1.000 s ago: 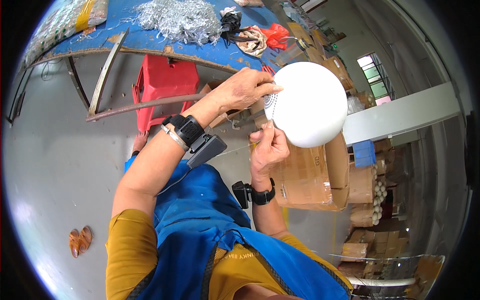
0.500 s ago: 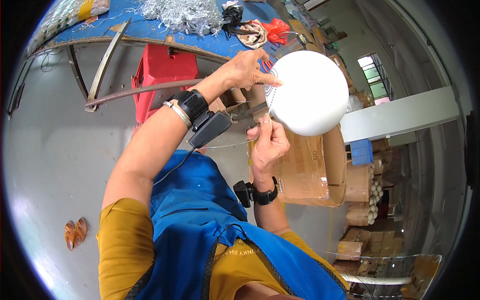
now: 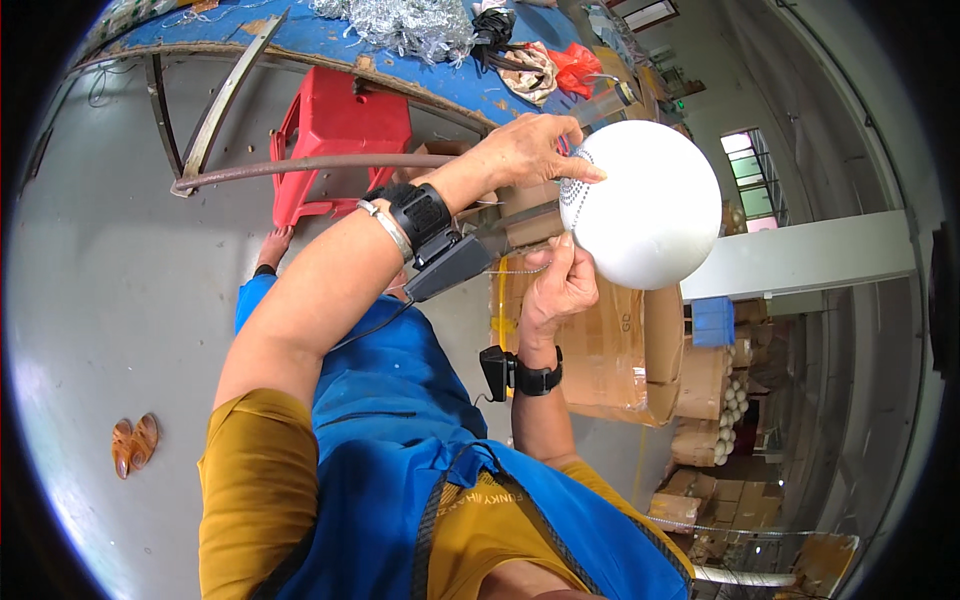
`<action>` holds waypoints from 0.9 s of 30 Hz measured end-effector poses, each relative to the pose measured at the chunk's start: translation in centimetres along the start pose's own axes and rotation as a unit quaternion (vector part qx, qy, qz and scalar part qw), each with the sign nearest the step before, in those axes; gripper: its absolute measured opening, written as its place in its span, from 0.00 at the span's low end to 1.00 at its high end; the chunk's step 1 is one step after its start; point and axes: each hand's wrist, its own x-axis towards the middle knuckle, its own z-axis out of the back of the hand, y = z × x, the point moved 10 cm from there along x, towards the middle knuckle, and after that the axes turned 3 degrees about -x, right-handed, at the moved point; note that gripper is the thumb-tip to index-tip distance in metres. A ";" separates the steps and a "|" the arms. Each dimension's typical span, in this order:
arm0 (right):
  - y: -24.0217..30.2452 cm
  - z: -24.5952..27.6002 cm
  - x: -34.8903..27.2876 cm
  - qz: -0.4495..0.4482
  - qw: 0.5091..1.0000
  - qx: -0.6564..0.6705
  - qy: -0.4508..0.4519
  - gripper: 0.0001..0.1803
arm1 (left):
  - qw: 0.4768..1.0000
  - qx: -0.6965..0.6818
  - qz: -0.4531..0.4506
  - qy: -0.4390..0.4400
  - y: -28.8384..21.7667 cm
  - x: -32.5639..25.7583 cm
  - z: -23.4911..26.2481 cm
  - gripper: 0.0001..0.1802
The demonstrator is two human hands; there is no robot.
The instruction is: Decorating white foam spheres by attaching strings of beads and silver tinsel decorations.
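A smooth white ball [image 3: 645,205] sits at the upper right, with rows of small silvery beads curving over its left side. My left hand [image 3: 540,152] is at that side, thumb pressed on the ball by the beads, other fingers curled and partly hidden. Something small, red and blue, shows by those fingers; I cannot make out what it is. Below the ball, my right hand [image 3: 562,285] pinches a thin bead string [image 3: 520,271] close to the ball's lower left edge. The string's loose end trails left from that hand. What supports the ball is hidden.
A blue-topped table [image 3: 400,75] at the back holds silvery tinsel [image 3: 410,30], a red plastic bag [image 3: 575,68] and cloth. Under its edge stands a red stool [image 3: 345,125]. A large cardboard box [image 3: 590,345] is below the ball. Brown sandals [image 3: 134,446] lie on the floor.
The whole view has shifted, so hands and ball appear farther right and slightly lower. My right hand still pinches the string near the ball, and my left thumb stays on it.
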 end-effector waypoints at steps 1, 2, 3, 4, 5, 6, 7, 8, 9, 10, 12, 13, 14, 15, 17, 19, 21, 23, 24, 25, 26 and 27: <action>0.0 0.0 0.0 0.002 1.000 -0.006 -0.004 0.11 | 1.000 0.006 -0.007 -0.001 -0.3 -0.1 0.1 0.27; 0.0 0.0 0.0 0.003 1.000 -0.006 -0.004 0.11 | 1.000 -0.002 -0.028 -0.006 -0.2 0.0 0.0 0.27; 0.0 -0.1 0.0 -0.003 1.000 -0.020 -0.004 0.12 | 1.000 -0.003 -0.028 -0.005 -0.3 -0.1 0.0 0.27; -0.1 -0.1 -0.1 -0.009 0.999 -0.033 -0.004 0.12 | 0.999 0.011 -0.026 -0.014 -0.4 -0.3 0.2 0.28; 0.1 0.0 -0.1 -0.010 0.999 -0.034 -0.006 0.12 | 0.999 0.024 -0.025 -0.024 -0.5 -0.3 0.3 0.28; 0.7 -0.2 -0.2 0.005 0.999 -0.049 0.001 0.12 | 0.999 0.024 -0.024 -0.023 -0.4 -0.3 0.4 0.28; 1.1 -0.3 -0.3 0.020 0.998 -0.064 0.009 0.11 | 0.999 0.028 -0.023 -0.026 -0.3 -0.3 0.5 0.28; 1.1 -0.4 -0.6 0.019 0.998 -0.064 0.009 0.11 | 0.999 0.033 -0.022 -0.030 -0.2 -0.3 0.6 0.28; 0.9 -0.7 -0.9 0.013 0.999 -0.030 0.017 0.11 | 0.999 0.031 -0.022 -0.027 -0.4 -0.3 0.6 0.28; 0.8 -0.9 -1.1 0.008 1.000 0.005 0.025 0.11 | 0.998 0.054 0.001 -0.011 -0.2 -0.2 0.4 0.34; 0.6 -0.6 -0.8 -0.007 1.000 -0.002 0.011 0.11 | 0.997 0.078 0.025 0.003 0.1 -0.2 0.2 0.40; 0.3 -0.5 -0.7 -0.022 1.000 -0.007 -0.001 0.11 | 0.997 0.068 0.033 0.008 0.2 -0.2 0.2 0.40; 0.3 -0.5 -0.7 -0.022 1.000 -0.006 0.000 0.11 | 0.997 0.059 0.042 0.012 0.4 -0.3 0.2 0.39; 0.2 -0.5 -0.6 -0.026 1.000 -0.009 0.003 0.12 | 0.997 0.059 0.042 0.011 0.6 -0.3 0.1 0.39; 0.1 -0.6 -0.5 -0.028 0.999 -0.012 0.009 0.12 | 0.998 0.040 -0.012 -0.041 0.2 -0.3 0.7 0.28; 0.3 -0.4 -0.4 -0.007 1.000 -0.016 -0.006 0.13 | 0.999 0.030 -0.013 -0.040 0.0 -0.3 0.4 0.28; 0.4 -0.4 -0.2 -0.011 1.000 -0.019 -0.011 0.13 | 0.999 0.020 -0.014 -0.039 -0.1 -0.3 0.4 0.28; 0.3 -0.3 -0.1 -0.014 1.000 -0.023 -0.016 0.13 | 0.998 0.030 -0.034 -0.038 -0.6 -0.5 0.4 0.28; 0.2 -0.3 -0.1 -0.020 0.999 -0.020 -0.021 0.13 | 0.998 0.031 -0.034 -0.037 -0.8 -0.5 0.5 0.28; 0.0 -0.2 0.0 -0.025 0.999 -0.016 -0.026 0.12 | 0.998 0.042 -0.036 -0.027 -1.1 -0.6 0.3 0.28; -0.1 -0.2 0.1 -0.025 0.999 -0.016 -0.028 0.12 | 0.998 0.053 -0.039 -0.016 -1.2 -0.6 0.2 0.28; -0.2 -0.1 0.0 -0.021 0.999 -0.011 -0.029 0.12 | 0.998 0.054 -0.039 -0.015 -1.1 -0.7 0.1 0.28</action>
